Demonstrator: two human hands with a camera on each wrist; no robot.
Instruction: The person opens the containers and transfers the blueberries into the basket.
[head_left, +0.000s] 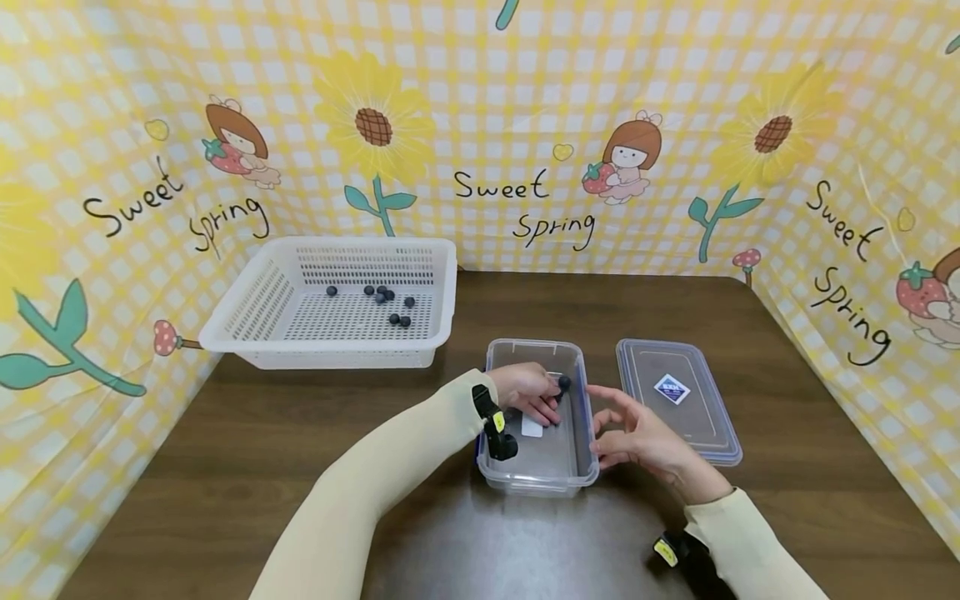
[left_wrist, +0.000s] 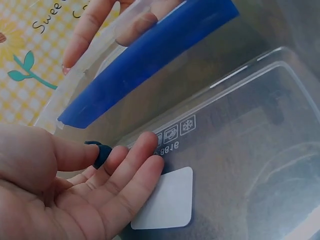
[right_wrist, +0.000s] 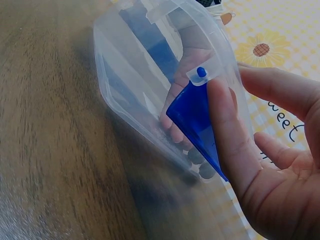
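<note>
My left hand (head_left: 527,387) reaches into a clear plastic box (head_left: 540,482), palm turned up in the left wrist view. Its thumb and index finger pinch a blueberry (left_wrist: 103,155); the other fingers extend near a white label (left_wrist: 170,200) at the box floor. On the box's right side, my right hand (head_left: 641,429) touches the outer wall with spread, slightly bent fingers. Its thumb lies along the blue latch flap (right_wrist: 192,112), which hangs down. Through the wall, the right wrist view shows several dark round berries (right_wrist: 206,170) below the left fingertips, partly blurred.
A white perforated basket (head_left: 255,346) with several loose blueberries (head_left: 381,293) stands at the back left. Right of the box lies its clear lid (head_left: 693,421) with a blue diamond sticker. Yellow checked cloth (head_left: 480,108) walls the brown table (head_left: 420,517) at back and sides.
</note>
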